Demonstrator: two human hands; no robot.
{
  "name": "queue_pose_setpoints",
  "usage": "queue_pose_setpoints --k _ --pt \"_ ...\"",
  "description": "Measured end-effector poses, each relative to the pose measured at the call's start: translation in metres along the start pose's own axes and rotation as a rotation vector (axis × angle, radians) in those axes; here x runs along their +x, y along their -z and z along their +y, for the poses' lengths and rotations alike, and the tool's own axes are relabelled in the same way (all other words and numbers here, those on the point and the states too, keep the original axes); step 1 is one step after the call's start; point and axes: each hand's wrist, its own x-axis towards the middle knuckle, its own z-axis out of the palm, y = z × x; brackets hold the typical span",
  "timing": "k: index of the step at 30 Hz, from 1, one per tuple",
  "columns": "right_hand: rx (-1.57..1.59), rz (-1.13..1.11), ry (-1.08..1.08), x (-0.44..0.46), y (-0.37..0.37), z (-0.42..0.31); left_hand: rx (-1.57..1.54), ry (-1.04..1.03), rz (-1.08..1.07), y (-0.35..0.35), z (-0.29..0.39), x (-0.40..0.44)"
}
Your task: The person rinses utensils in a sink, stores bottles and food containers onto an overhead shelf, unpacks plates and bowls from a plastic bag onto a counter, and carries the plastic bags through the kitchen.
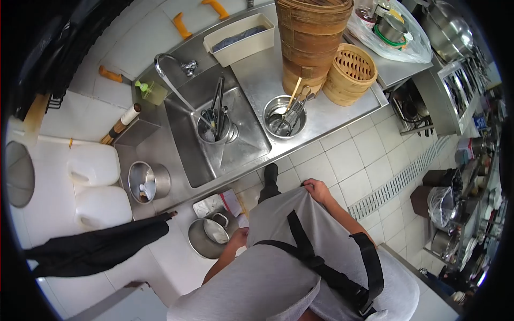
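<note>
My right hand (pixel 319 191) is closed on the lower edge of my grey shirt (pixel 278 219), fingers pinched at the hem. On the other side, my left hand (pixel 240 236) is also closed at the shirt's edge, its fingertips partly hidden by the cloth. Ahead of me is a steel sink (pixel 243 152). Water runs from the curved tap (pixel 160 67) into a metal pot (pixel 206 132), which holds several dark-handled utensils (pixel 219 104). On the counter right of the sink, a steel bowl (pixel 270 128) contains a whisk (pixel 293 115) and other utensils.
Tall stacked bamboo steamers (pixel 308 48) and a shorter steamer (pixel 348 80) stand on the counter (pixel 254 75). A cream bin (pixel 241 45) sits behind the sink. Metal pots (pixel 160 179) and white jugs (pixel 96 163) are at left. A large pot (pixel 201 243) is beside my left hand.
</note>
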Motion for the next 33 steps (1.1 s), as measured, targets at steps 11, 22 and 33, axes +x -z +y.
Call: queue_pose_setpoints --k 11,22,33 --pt "-0.100 0.203 0.240 -0.039 0.013 0.060 0.103 -0.004 0.372 -0.172 -0.163 0.162" --pt "0.026 -0.147 -0.003 -0.056 0.046 0.072 -0.006 -0.084 -0.185 -0.060 0.087 0.100" --pt "-0.473 0.196 -0.210 -0.046 0.044 0.059 0.510 -0.450 0.330 -0.123 0.115 0.169"
